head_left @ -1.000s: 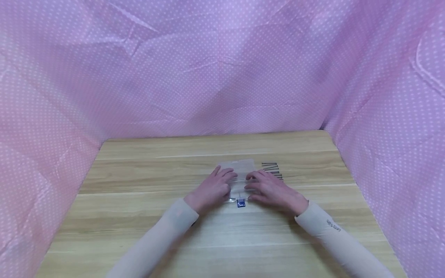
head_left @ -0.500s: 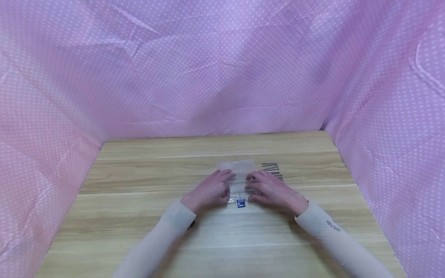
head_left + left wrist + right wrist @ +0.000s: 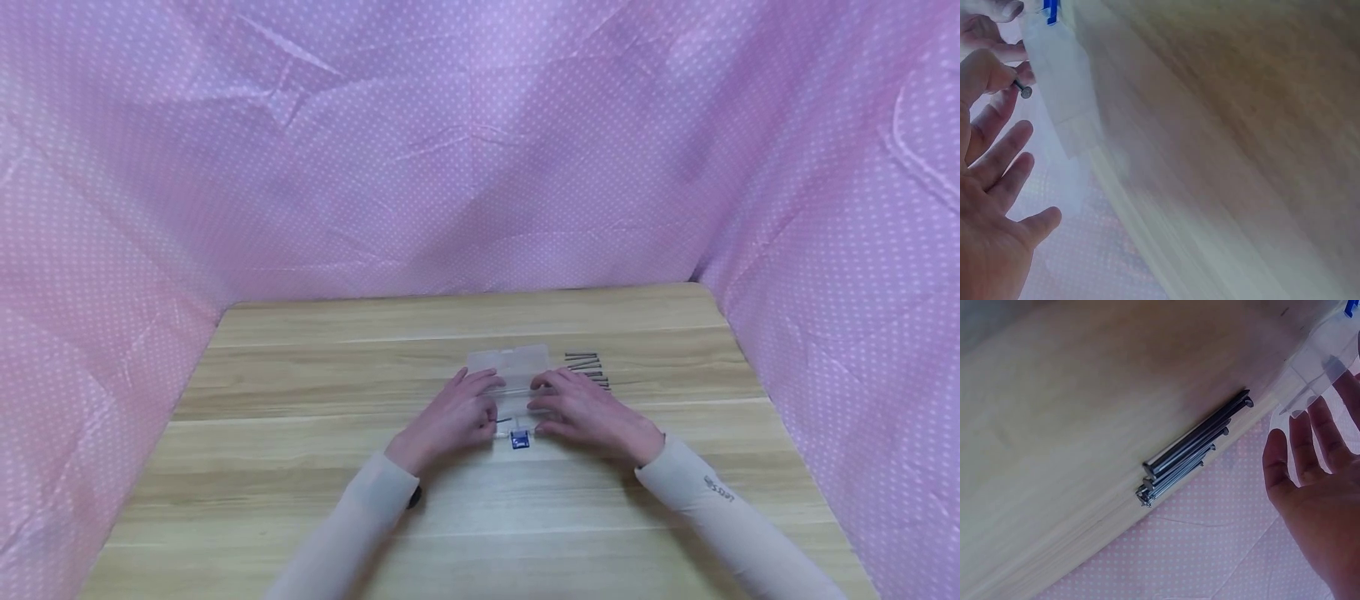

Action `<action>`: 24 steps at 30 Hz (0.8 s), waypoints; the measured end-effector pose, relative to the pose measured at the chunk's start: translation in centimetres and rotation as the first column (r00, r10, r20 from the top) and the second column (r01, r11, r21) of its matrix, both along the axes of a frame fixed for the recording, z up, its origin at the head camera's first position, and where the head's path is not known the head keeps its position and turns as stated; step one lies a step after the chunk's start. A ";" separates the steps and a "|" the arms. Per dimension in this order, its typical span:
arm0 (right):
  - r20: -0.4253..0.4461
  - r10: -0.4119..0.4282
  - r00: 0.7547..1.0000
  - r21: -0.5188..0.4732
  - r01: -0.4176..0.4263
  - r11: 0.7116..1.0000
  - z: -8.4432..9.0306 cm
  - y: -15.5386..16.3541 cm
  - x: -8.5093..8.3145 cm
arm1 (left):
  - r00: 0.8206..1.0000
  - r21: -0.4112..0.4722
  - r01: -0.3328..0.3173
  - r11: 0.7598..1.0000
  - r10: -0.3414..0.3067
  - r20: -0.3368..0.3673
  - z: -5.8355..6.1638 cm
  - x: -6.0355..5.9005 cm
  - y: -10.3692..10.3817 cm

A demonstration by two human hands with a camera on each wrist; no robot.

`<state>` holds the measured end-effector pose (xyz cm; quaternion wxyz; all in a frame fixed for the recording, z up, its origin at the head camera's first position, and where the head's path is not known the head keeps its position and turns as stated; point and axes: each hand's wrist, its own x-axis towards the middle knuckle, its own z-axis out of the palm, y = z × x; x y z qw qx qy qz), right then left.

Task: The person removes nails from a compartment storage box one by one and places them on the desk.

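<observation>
Pinching a nail at the clear zip bag on the table, the left hand feeds it in; right hand lies flat, steadying the bag. Next move needs the mouth open. Remaining nails lie beside it.

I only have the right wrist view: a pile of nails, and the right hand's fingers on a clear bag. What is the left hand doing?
Observer: The left hand pinches a single nail at its fingertips, right beside the clear bag.
Operator: Which end of the bag points toward the person?
Observer: The end with the blue slider. It sits nearest the person, between the two hands.
Operator: Where is the pile, seen from the head view?
Observer: The pile of nails lies on the table to the right of the bag, just beyond the fingertips of the right hand.
</observation>
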<state>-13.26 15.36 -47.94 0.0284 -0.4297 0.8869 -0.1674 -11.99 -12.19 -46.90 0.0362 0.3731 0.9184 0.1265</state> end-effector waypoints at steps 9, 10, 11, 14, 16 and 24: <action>0.001 -0.003 1.000 0.013 0.003 1.000 -0.1 0.0 0.0 | 0.993 0.072 -0.101 0.992 0.105 -0.055 0.7 0.9 -1.0; 0.003 -0.003 1.000 0.012 0.003 1.000 -0.1 0.0 0.0 | 0.991 0.079 -0.111 0.991 0.116 -0.061 0.8 1.0 -1.2; 0.004 -0.004 1.000 0.010 0.004 1.000 -0.1 0.0 0.0 | 0.990 0.083 -0.120 0.989 0.126 -0.069 0.8 1.0 -1.4; 0.011 -0.005 1.000 0.002 0.005 1.000 -0.1 0.0 0.0 | 0.985 0.106 -0.143 0.984 0.152 -0.080 0.8 1.3 -2.1; 0.015 -0.007 1.000 0.003 0.007 1.000 -0.1 0.0 0.0 | 0.982 0.120 -0.162 0.979 0.172 -0.081 0.8 1.5 -2.6; 0.042 -0.023 0.999 0.020 0.022 1.000 -0.1 0.0 0.0 | 0.975 0.168 -0.183 0.969 0.200 -0.095 0.5 1.9 -4.7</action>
